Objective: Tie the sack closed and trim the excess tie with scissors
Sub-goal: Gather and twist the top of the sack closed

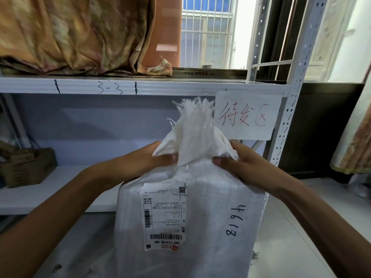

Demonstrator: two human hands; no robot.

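A tall white woven sack (208, 213) stands upright in front of me, with a shipping label (164, 215) and handwritten black numbers on its face. Its mouth (192, 133) is bunched into a frayed tuft that points up. My left hand (148, 159) grips the gathered neck from the left. My right hand (241, 163) grips it from the right, thumb pressed on the front of the fabric. No tie and no scissors show in view.
A white metal shelf unit (140, 87) stands right behind the sack, with a paper sign (247, 115) in red writing hung on it. A cardboard box (26, 167) sits on the lower shelf at left. A draped patterned cloth covers the top shelf.
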